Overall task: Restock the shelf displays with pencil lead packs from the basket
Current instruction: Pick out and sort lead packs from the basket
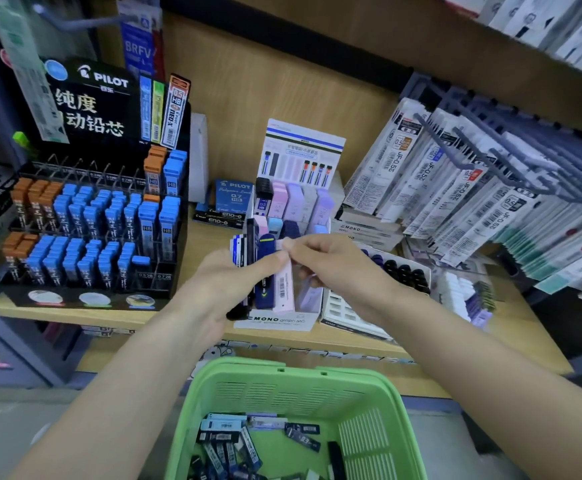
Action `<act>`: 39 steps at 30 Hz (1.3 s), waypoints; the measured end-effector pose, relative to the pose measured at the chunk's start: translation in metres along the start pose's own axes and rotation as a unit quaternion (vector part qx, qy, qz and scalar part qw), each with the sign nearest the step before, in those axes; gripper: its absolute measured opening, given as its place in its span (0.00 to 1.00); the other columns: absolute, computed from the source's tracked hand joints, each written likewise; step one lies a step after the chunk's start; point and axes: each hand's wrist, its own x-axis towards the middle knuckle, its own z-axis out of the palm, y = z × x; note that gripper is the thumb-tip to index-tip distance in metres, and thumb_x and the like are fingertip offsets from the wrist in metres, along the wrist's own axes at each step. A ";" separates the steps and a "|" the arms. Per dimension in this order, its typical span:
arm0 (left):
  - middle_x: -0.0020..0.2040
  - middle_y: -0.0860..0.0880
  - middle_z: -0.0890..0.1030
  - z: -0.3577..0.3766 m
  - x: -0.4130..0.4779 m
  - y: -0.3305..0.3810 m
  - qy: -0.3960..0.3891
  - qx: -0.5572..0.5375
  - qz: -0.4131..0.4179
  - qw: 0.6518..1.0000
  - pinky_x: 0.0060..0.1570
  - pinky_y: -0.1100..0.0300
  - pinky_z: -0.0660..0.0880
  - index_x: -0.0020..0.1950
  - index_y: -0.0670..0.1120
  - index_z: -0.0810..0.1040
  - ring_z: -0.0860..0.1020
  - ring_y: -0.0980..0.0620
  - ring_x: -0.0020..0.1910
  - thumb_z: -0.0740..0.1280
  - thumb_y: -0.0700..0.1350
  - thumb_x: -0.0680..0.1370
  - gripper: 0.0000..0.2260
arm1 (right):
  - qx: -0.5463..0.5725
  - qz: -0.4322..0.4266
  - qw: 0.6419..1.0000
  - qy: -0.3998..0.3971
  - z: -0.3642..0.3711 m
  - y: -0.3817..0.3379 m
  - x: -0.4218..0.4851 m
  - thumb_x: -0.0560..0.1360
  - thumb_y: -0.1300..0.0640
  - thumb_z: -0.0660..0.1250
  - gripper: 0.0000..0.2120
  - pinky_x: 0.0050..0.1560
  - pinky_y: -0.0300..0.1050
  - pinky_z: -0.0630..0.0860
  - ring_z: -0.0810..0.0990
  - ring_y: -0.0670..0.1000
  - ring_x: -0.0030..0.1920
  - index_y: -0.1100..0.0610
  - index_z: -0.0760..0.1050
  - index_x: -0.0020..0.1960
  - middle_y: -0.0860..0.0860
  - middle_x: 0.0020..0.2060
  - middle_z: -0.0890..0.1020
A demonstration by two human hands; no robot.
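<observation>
Right fingertips (293, 247): narrowed to a pinch on the top end of a pale pink, flat plastic lead pack (286, 285), probably to slide it out from the others.
Left fingers (271, 263): thumb curled across a fanned bunch of slim packs, navy, black and blue-and-white (266, 271), clamping them upright so one can be picked off at a time.
Right hand (334, 268): palm down, wrist bent inward, forearm coming in from the lower right.
Left hand (222, 284): palm turned up and inward, forearm rising from the lower left.
White cardboard MONO display (279, 321): just behind the hands, pastel packs in its slots; likely the pink pack's destination.
Wooden shelf (421, 344): carries that display and a black Pilot display rack (95, 98) of blue and orange packs.
Green slotted plastic basket (282, 368): below the hands, with more loose dark and blue packs (234, 445) at its bottom.
</observation>
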 end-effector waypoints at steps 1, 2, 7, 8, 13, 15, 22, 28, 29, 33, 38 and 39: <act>0.44 0.45 0.85 0.002 -0.001 -0.001 -0.014 0.005 0.003 1.000 0.39 0.62 0.77 0.50 0.46 0.82 0.82 0.48 0.43 0.73 0.47 0.72 0.09 | 0.005 0.009 1.000 -0.004 -0.002 0.001 -0.001 0.78 0.51 0.64 0.09 0.32 0.30 0.68 0.73 0.43 0.34 0.53 0.79 0.43 0.46 0.32 0.76; 0.45 0.44 0.85 0.003 -0.002 -0.002 -0.021 0.015 0.003 1.000 0.45 0.59 0.77 0.49 0.47 0.82 0.82 0.45 0.47 0.73 0.47 0.72 0.09 | 0.008 0.016 1.000 -0.005 -0.004 0.001 -0.003 0.77 0.52 0.64 0.09 0.32 0.31 0.69 0.73 0.44 0.34 0.53 0.79 0.42 0.48 0.32 0.76; 0.45 0.44 0.85 0.010 -0.004 -0.007 -0.042 0.039 -0.030 0.998 0.47 0.58 0.76 0.51 0.46 0.81 0.82 0.45 0.49 0.73 0.50 0.71 0.12 | 0.091 0.028 0.995 0.039 -0.020 0.007 -0.012 0.80 0.55 0.59 0.09 0.31 0.33 0.70 0.73 0.43 0.29 0.56 0.75 0.44 0.48 0.32 0.77; 0.45 0.43 0.85 0.011 -0.005 -0.007 -0.058 0.028 -0.039 0.997 0.43 0.60 0.77 0.53 0.45 0.80 0.83 0.47 0.45 0.72 0.49 0.72 0.12 | 0.117 0.021 0.992 0.044 -0.025 0.008 -0.013 0.81 0.56 0.58 0.09 0.31 0.34 0.70 0.73 0.44 0.30 0.57 0.74 0.45 0.48 0.31 0.76; 0.42 0.42 0.85 0.021 -0.015 -0.003 -0.139 -0.070 -0.060 0.986 0.37 0.60 0.80 0.54 0.44 0.80 0.83 0.51 0.35 0.69 0.46 0.73 0.11 | 0.237 -0.027 0.971 0.012 -0.032 0.016 -0.023 0.82 0.60 0.53 0.11 0.35 0.35 0.73 0.72 0.45 0.32 0.60 0.72 0.46 0.47 0.30 0.78; 0.41 0.44 0.85 0.023 -0.016 -0.003 -0.133 -0.068 -0.053 0.987 0.40 0.61 0.79 0.54 0.44 0.80 0.83 0.53 0.34 0.69 0.46 0.73 0.12 | 0.286 -0.033 0.958 -0.009 -0.030 0.019 -0.025 0.82 0.59 0.53 0.11 0.37 0.36 0.74 0.73 0.46 0.33 0.60 0.71 0.46 0.49 0.33 0.77; 0.36 0.44 0.84 0.022 -0.012 -0.007 -0.054 0.088 0.080 0.991 0.37 0.61 0.78 0.49 0.45 0.77 0.82 0.51 0.34 0.70 0.42 0.75 0.05 | 0.198 -0.031 0.979 0.035 -0.026 0.026 -0.023 0.80 0.58 0.59 0.08 0.46 0.35 0.77 0.77 0.44 0.39 0.59 0.75 0.55 0.50 0.40 0.77; 0.42 0.46 0.83 0.005 -0.003 -0.001 0.029 0.033 0.103 0.994 0.25 0.66 0.75 0.54 0.45 0.76 0.82 0.53 0.30 0.70 0.41 0.75 0.09 | 0.114 -0.038 0.989 0.083 -0.041 0.026 -0.015 0.77 0.65 0.63 0.11 0.57 0.41 0.77 0.83 0.48 0.47 0.58 0.77 0.58 0.53 0.49 0.83; 0.44 0.46 0.83 0.000 -0.001 0.001 0.046 0.022 0.106 0.993 0.26 0.66 0.76 0.56 0.44 0.76 0.82 0.53 0.30 0.69 0.41 0.75 0.10 | 0.068 -0.060 0.990 0.104 -0.044 0.026 -0.014 0.77 0.65 0.64 0.12 0.55 0.40 0.78 0.83 0.49 0.47 0.58 0.77 0.59 0.53 0.49 0.83; 0.42 0.46 0.82 -0.015 0.007 0.003 0.086 0.006 0.110 0.990 0.25 0.69 0.74 0.51 0.45 0.76 0.81 0.56 0.28 0.69 0.42 0.76 0.06 | -0.113 -0.137 0.970 0.166 -0.049 0.031 -0.006 0.76 0.61 0.67 0.09 0.48 0.43 0.79 0.82 0.49 0.45 0.54 0.79 0.56 0.50 0.47 0.83; 0.36 0.49 0.81 -0.023 0.010 0.002 0.098 0.007 0.109 0.989 0.26 0.67 0.76 0.45 0.47 0.74 0.81 0.57 0.27 0.70 0.43 0.75 0.05 | -0.197 -0.158 0.959 0.127 -0.029 0.038 0.004 0.75 0.61 0.68 0.05 0.43 0.27 0.72 0.77 0.40 0.39 0.53 0.76 0.50 0.42 0.38 0.77; 0.37 0.49 0.81 -0.024 0.010 0.002 0.098 0.006 0.108 0.989 0.25 0.67 0.75 0.45 0.47 0.75 0.81 0.57 0.27 0.70 0.43 0.75 0.04 | -0.216 -0.163 0.956 0.115 -0.024 0.038 0.006 0.75 0.61 0.68 0.05 0.43 0.28 0.72 0.76 0.41 0.38 0.53 0.75 0.48 0.41 0.36 0.76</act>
